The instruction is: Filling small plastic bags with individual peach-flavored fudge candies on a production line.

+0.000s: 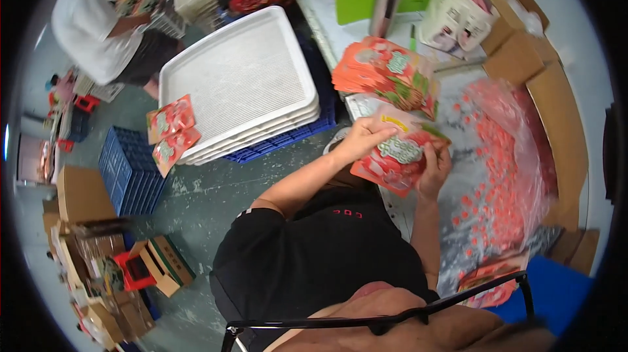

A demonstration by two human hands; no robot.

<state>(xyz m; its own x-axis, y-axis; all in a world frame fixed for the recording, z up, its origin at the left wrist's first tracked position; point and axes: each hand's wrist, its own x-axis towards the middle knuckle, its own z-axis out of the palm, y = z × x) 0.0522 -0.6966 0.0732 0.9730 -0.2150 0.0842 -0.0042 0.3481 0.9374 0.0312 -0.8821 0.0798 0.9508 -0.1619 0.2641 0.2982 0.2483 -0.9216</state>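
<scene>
In front of my chest I hold a red and pink printed pouch [396, 164], tilted, with both hands on it. My left hand [364, 139] grips its upper left edge, thumb on the front. My right hand [433, 170] closes on the right edge, fingers curled. Whether the pouch is sealed or filled, I cannot tell. Just beyond it lies a fanned stack of similar pouches [373, 67] on the table. To the right, many small pink-red pieces [494, 156] spread over the tabletop, partly inside a clear plastic bag [526, 175].
White mesh trays [239, 71] are stacked at left, two pouches [175, 123] on their corner. Behind the pouch stack stand a steel flask [386, 2] and a white bag [458, 15]. Blue crates [131, 169] and cardboard boxes [163, 264] line the floor. Another person [98, 32] works far left.
</scene>
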